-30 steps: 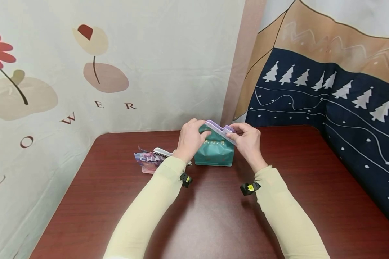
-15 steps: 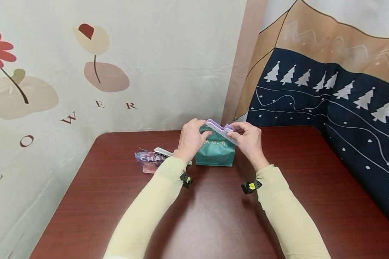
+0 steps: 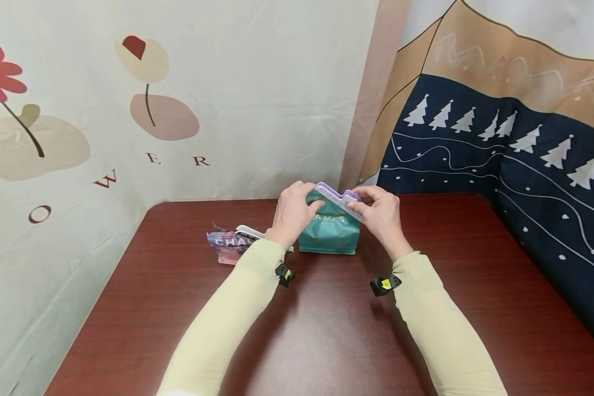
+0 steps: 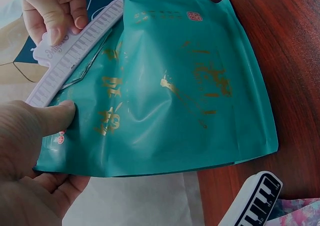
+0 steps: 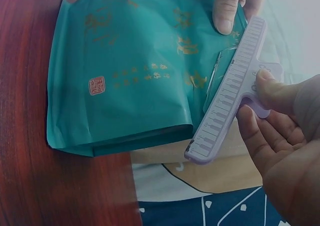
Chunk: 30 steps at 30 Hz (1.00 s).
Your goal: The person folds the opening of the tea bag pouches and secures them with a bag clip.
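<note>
Two hands at top of green bag point(image 3: 328, 231), standing upright on worktop point(image 3: 326, 330). Left hand point(image 3: 291, 213) pinches bag's top corner. Right hand point(image 3: 382, 215) pinches handle of purple clip point(image 3: 339, 201) (piano keys on it). Clip's long side lies along bag's top edge, slanting, touching it.
</note>
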{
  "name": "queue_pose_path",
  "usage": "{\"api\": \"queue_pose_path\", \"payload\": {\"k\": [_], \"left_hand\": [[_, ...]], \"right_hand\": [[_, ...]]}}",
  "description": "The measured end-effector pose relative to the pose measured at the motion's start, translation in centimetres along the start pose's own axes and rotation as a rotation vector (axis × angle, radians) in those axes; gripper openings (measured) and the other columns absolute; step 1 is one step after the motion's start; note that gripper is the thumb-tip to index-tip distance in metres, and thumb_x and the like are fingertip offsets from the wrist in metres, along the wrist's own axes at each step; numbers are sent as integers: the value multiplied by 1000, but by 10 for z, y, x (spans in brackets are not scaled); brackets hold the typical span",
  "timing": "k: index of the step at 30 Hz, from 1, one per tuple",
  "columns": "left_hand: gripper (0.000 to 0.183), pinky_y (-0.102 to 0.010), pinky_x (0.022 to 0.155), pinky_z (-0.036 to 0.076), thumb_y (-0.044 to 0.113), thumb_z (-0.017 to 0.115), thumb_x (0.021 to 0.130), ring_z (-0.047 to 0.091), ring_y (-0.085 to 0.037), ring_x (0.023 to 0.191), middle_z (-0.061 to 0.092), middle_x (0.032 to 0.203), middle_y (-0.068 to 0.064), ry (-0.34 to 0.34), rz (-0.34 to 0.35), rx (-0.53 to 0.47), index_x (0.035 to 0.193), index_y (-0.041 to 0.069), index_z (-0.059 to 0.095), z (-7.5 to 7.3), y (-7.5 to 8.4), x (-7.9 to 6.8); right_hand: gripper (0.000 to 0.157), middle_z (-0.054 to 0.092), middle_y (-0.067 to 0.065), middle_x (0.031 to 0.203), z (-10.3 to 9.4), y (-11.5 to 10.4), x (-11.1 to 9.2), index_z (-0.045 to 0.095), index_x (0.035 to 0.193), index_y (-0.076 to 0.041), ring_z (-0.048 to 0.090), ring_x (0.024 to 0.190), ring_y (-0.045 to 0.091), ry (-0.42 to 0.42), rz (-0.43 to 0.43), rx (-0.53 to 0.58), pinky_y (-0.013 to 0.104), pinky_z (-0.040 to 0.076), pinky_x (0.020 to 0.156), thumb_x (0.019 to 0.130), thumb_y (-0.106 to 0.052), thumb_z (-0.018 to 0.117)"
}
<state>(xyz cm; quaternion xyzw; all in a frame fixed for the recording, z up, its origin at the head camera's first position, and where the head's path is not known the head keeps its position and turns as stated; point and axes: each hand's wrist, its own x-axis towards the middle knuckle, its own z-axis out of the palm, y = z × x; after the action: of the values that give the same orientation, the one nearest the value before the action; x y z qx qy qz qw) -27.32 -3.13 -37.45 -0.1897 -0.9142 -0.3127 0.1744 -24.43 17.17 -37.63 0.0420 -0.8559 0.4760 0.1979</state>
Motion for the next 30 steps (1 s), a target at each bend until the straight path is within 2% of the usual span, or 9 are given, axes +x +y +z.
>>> {"api": "queue_pose_path", "payload": {"k": [7,14,23,30], "left_hand": [[37,-41,91,55,21,81,92,66,-29,101,67,107,-10,-56,-12,-4,125,8,71,-6,0,0],[38,-41,92,54,18,80,92,65,-29,101,66,111,-10,-88,17,-18,126,6,70,-11,-3,-2],[40,-41,96,52,19,77,94,64,-29,106,64,118,-11,-137,19,-2,130,5,68,-23,-2,-7],[42,-42,97,52,21,72,98,64,-29,106,64,121,-13,-157,59,32,136,6,64,-34,-2,-12]], "right_hand": [[26,73,19,108,0,-1,0,77,114,-1,70,92,33,-14,-14,3,48,59,88,89,-6,81],[27,71,17,112,-1,-1,-2,76,118,-2,69,95,30,-38,-20,-3,39,59,88,91,-7,79],[29,70,19,115,-3,-3,-4,74,121,-2,69,99,32,-80,-37,2,49,59,91,93,-7,77],[28,70,18,115,-6,-4,-5,74,121,-3,69,97,31,-101,-66,-26,46,60,89,93,-7,76]]}}
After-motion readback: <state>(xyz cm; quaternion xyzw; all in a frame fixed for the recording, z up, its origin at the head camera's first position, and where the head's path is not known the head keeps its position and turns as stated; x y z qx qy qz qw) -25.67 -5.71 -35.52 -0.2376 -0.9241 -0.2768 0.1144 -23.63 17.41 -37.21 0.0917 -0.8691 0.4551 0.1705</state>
